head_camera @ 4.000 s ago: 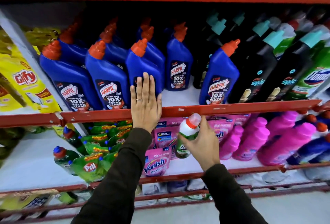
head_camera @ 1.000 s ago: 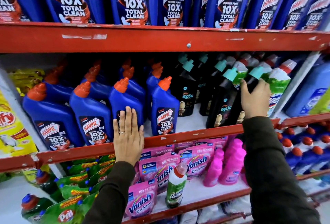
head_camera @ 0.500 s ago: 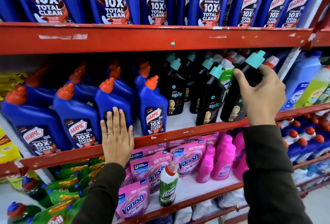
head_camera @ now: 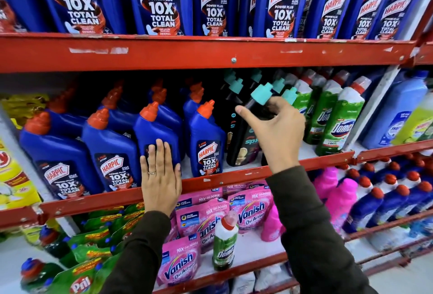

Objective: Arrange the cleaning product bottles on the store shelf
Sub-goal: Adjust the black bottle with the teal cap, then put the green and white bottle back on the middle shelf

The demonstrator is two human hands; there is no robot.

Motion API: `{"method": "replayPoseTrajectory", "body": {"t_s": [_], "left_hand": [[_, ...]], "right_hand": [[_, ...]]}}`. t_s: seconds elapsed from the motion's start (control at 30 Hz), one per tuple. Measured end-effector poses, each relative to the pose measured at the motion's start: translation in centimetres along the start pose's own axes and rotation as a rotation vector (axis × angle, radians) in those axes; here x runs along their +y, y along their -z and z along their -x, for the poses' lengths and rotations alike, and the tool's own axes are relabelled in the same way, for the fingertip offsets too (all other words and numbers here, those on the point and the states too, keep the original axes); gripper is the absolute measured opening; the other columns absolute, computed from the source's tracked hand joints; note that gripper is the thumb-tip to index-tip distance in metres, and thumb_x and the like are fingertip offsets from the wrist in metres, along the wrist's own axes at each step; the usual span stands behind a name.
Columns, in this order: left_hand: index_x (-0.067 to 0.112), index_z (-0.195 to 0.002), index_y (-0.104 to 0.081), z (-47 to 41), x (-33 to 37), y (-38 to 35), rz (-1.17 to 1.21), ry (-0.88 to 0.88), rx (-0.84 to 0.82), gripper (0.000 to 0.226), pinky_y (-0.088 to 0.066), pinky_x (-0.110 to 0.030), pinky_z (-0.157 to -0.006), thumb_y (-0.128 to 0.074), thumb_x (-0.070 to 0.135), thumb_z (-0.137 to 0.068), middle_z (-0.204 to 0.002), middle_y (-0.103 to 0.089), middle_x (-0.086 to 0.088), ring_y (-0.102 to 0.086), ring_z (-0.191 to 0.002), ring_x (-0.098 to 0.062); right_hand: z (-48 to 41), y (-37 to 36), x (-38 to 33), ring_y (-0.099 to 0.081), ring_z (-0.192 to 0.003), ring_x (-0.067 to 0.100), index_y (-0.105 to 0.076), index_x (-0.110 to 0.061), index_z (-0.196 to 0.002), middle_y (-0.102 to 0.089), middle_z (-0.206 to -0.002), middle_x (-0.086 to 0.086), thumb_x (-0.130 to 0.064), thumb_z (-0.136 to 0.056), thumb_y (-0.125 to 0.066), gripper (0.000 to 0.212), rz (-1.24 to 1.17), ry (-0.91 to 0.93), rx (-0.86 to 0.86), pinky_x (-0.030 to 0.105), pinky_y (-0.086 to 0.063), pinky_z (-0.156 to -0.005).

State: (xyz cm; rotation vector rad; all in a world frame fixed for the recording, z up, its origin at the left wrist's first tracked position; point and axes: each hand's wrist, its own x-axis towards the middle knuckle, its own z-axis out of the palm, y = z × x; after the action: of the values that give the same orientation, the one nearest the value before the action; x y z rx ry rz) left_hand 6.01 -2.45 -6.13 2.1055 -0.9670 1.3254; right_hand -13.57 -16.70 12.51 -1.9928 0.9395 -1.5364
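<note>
The right hand [head_camera: 278, 134] is clamped on a tilted black bottle [head_camera: 246, 134] at the middle shelf's front edge [head_camera: 210, 180]. The left hand [head_camera: 160, 181], fingers spread, lies flat against a blue Harpic bottle [head_camera: 154, 136]. The tilted bottle could knock its crowded neighbours over.

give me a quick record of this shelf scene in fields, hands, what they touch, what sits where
left hand: left hand flat against a blue Harpic bottle, middle shelf
right hand: right hand in a grip on the neck of a black bottle with teal cap, tilted left
middle shelf: red shelf rail; blue Harpic left, black bottles centre, green Domex bottles right
lower shelf: pink Vanish pouches, one lone Domex bottle upright among them
top shelf: large Harpic bottles
</note>
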Motion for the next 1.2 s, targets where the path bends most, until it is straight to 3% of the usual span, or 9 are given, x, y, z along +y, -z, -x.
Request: {"method": "replayPoseTrajectory", "body": {"t_s": [0.27,0.5,0.67,0.73,0.8,0.87,1.0,1.07,1.2], "left_hand": [[0.006,-0.165,0.005,0.0,-0.1,-0.1,-0.011,0.001,-0.008,0.074,0.009,-0.042,-0.131,-0.033,0.03,-0.106,-0.172,0.014,-0.01,0.012,-0.161,-0.024],[0.006,-0.165,0.006,0.0,-0.1,-0.1,-0.018,0.003,-0.005,0.075,0.009,-0.042,-0.131,-0.033,0.03,-0.105,-0.172,0.015,-0.009,0.014,-0.16,-0.023],[0.008,-0.164,0.009,-0.1,0.1,0.1,-0.027,0.011,-0.007,0.075,0.011,-0.041,-0.13,-0.033,0.031,-0.106,-0.171,0.019,-0.007,0.016,-0.16,-0.021],[0.008,-0.164,0.009,-0.3,0.2,0.2,-0.049,0.011,-0.01,0.074,0.012,-0.041,-0.13,-0.033,0.03,-0.107,-0.171,0.02,-0.007,0.018,-0.159,-0.021],[0.007,-0.164,0.008,-0.4,0.2,0.1,-0.088,0.01,-0.015,0.073,0.013,-0.041,-0.13,-0.032,0.03,-0.108,-0.173,0.011,-0.013,0.02,-0.159,-0.021],[0.003,-0.164,0.001,-0.3,0.2,0.1,-0.106,0.029,-0.029,0.071,0.013,-0.041,-0.13,-0.033,0.03,-0.108,-0.169,-0.009,-0.02,0.022,-0.158,-0.021],[-0.001,-0.162,-0.013,-0.1,0.2,0.2,-0.107,0.046,-0.047,0.064,0.015,-0.04,-0.129,-0.034,0.03,-0.109,-0.166,-0.022,-0.022,0.012,-0.16,-0.027],[-0.001,-0.162,-0.015,-0.1,0.3,0.2,-0.106,0.03,-0.041,0.064,0.015,-0.04,-0.129,-0.036,0.029,-0.109,-0.166,-0.024,-0.023,-0.006,-0.156,-0.035],[-0.001,-0.162,-0.015,-0.1,0.4,0.2,-0.1,0.022,-0.022,0.064,0.014,-0.041,-0.13,-0.038,0.028,-0.109,-0.166,-0.023,-0.023,-0.013,-0.153,-0.037]], "right_hand": [[-0.2,-1.6,1.2,-0.071,-0.111,0.033,-0.074,-0.015,-0.118,-0.079,-0.114,0.01,-0.065,-0.072,-0.083,0.068,0.155,-0.029,-0.087,0.041,-0.055,-0.085],[-0.5,-2.3,2.9,-0.059,-0.134,0.03,-0.059,-0.01,-0.141,-0.068,-0.138,0.011,-0.044,-0.081,-0.085,0.074,0.089,-0.001,-0.259,0.048,-0.051,-0.106],[2.2,-2.8,4.7,-0.057,-0.126,0.022,-0.054,-0.016,-0.142,-0.055,-0.139,0.004,-0.031,-0.087,-0.079,0.062,-0.065,0.151,-0.15,0.045,-0.055,-0.099],[4.5,-2.9,5.6,-0.058,-0.11,0.018,-0.057,-0.018,-0.134,-0.05,-0.13,0.003,-0.026,-0.089,-0.078,0.051,-0.151,0.169,-0.191,0.04,-0.059,-0.086],[7.2,-2.9,6.6,-0.058,-0.098,0.015,-0.061,-0.017,-0.122,-0.051,-0.12,0.002,-0.027,-0.088,-0.079,0.039,-0.137,0.169,-0.295,0.034,-0.055,-0.082],[10.4,-3.2,8.3,-0.057,-0.1,0.012,-0.061,-0.02,-0.115,-0.052,-0.116,-0.002,-0.039,-0.083,-0.084,0.044,-0.041,0.066,-0.536,0.03,-0.051,-0.088],[15.9,-3.8,12.0,-0.058,-0.123,0.035,-0.043,-0.016,-0.135,-0.05,-0.133,0.011,-0.057,-0.061,-0.093,0.098,0.343,-0.242,-0.965,0.047,-0.052,-0.106],[18.0,-4.1,13.5,-0.064,-0.119,0.037,-0.039,-0.012,-0.136,-0.055,-0.13,0.014,-0.054,-0.062,-0.094,0.101,0.392,-0.319,-0.962,0.048,-0.055,-0.1],[19.5,-4.2,15.1,-0.07,-0.106,0.03,-0.052,-0.016,-0.121,-0.067,-0.118,0.007,-0.054,-0.068,-0.087,0.074,0.326,-0.287,-0.826,0.044,-0.06,-0.087]]}}
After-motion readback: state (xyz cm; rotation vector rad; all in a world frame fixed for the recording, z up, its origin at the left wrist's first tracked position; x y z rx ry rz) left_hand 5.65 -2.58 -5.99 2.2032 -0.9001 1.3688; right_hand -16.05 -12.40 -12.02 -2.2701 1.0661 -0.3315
